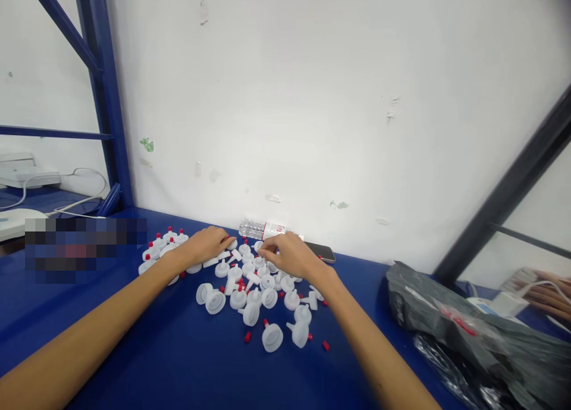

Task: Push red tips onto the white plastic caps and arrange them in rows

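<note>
A pile of white plastic nozzle caps (268,298) with thin spouts lies on the blue tabletop (187,362), and small red tips (247,337) are scattered among them. At the pile's far left edge, my left hand (207,243) is closed, its thumb and fingers on a white nozzle cap (232,244). My right hand (288,252) is over the back of the pile with thumb and fingers pinched together; whatever is between them is hidden. Left of my left wrist stands a group of white caps with red tips on their spouts (151,252), partly covered by my forearm.
Against the wall, a clear plastic bottle (252,228) lies behind my hands. A dark phone (325,253) rests beside my right wrist. A grey plastic bag (428,303) sits at the right. Blue frame posts (107,88) rise at the left, with white devices and cables beyond.
</note>
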Motion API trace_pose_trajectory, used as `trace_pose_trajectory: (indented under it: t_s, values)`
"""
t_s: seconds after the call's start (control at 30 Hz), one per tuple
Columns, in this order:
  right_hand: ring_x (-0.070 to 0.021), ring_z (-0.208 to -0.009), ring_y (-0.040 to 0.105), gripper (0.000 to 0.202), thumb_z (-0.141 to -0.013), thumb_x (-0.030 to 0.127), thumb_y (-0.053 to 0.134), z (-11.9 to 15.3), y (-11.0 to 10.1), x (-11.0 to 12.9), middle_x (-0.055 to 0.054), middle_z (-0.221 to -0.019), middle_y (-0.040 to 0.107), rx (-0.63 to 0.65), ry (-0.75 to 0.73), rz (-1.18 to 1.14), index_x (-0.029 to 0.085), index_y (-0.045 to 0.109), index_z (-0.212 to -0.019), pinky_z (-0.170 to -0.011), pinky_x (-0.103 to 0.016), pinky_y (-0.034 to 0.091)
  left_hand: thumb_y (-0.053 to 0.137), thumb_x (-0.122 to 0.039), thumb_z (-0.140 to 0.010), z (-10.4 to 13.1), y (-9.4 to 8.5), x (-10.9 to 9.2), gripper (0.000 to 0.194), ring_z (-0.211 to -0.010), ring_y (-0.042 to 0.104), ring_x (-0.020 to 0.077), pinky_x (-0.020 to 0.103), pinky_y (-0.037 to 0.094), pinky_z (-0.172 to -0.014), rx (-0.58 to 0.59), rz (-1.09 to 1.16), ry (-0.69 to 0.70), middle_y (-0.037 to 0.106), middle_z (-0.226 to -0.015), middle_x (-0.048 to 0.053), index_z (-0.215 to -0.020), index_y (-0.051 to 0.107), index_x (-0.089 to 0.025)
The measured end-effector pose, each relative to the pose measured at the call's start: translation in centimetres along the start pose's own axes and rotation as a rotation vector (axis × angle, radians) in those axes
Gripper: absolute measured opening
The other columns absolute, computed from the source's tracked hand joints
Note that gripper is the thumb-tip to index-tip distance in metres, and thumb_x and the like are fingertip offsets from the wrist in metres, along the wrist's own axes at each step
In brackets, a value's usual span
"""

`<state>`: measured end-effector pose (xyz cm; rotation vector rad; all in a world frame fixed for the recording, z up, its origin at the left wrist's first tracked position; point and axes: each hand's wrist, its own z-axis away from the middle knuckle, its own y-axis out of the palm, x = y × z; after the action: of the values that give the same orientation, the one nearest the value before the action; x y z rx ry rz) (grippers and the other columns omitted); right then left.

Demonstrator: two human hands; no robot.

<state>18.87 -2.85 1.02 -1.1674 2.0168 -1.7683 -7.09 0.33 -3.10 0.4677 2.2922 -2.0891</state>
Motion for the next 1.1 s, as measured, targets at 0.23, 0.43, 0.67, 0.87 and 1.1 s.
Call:
trace_pose_trajectory:
  t_s: [0.23, 0.43, 0.67, 0.87, 1.1]
  values:
    - [-0.0209, -0.077, 0.074, 0.02, -0.102, 0.024, 0.068, -0.1, 0.0, -0.1, -0.003, -0.08, 0.081, -0.04, 0.024, -0.023, 0.021, 0.082, -0.089, -0.073, -0.029, 0.047, 0.061, -0.05, -0.105, -0.3, 0.0, 0.1, 0.034, -0.08, 0.069, 0.0163, 0.035, 0.06, -0.077, -0.077, 0.145, -0.014, 0.073, -0.093, 0.003, -0.103, 0.071, -0.018]
    - [-0.0209, -0.092, 0.076, 0.032, -0.11, 0.045, 0.055, -0.3, 0.4, 0.1, -0.006, -0.105, 0.081, -0.21, 0.083, -0.16, 0.025, 0.072, -0.128, -0.086, -0.031, 0.053, 0.063, -0.051, -0.104, -0.5, -1.4, -2.3, 0.037, -0.087, 0.071, 0.0202, 0.037, 0.061, -0.08, -0.253, 0.336, -0.071, 0.073, -0.1, 0.002, -0.106, 0.072, -0.015]
    - [-0.0186, -0.083, 0.073, 0.062, -0.108, 0.07, 0.038, -1.0, 1.1, 0.5, -0.012, -0.128, 0.068, -0.244, 0.364, -0.858, 0.028, 0.04, -0.154, -0.065, -0.03, 0.062, 0.07, -0.045, -0.101, -3.1, -0.1, -10.5, 0.039, -0.107, 0.072, 0.0287, 0.044, 0.063, -0.089, -0.257, 0.576, -0.043, 0.072, -0.125, 0.006, -0.125, 0.07, -0.015]
    - [-0.0178, -0.074, 0.069, 0.048, -0.114, 0.055, 0.018, 0.2, 2.2, -2.0, -0.006, -0.096, 0.069, -0.423, 0.482, -0.715, 0.022, 0.05, -0.129, -0.06, -0.026, 0.058, 0.068, -0.043, -0.102, -5.1, 1.1, -14.9, 0.037, -0.111, 0.071, 0.0273, 0.046, 0.062, -0.094, -0.253, 0.62, 0.003, 0.07, -0.13, 0.008, -0.128, 0.069, -0.017]
    - [-0.0232, -0.068, 0.068, 0.034, -0.111, 0.052, 0.039, 1.3, 2.1, -4.9, 0.003, -0.069, 0.063, -0.482, 0.506, -0.386, 0.025, 0.055, -0.126, -0.068, -0.03, 0.052, 0.068, -0.041, -0.102, -5.5, 2.2, -15.3, 0.037, -0.113, 0.07, 0.0258, 0.046, 0.062, -0.095, -0.202, 0.556, 0.001, 0.069, -0.132, 0.01, -0.132, 0.067, -0.019]
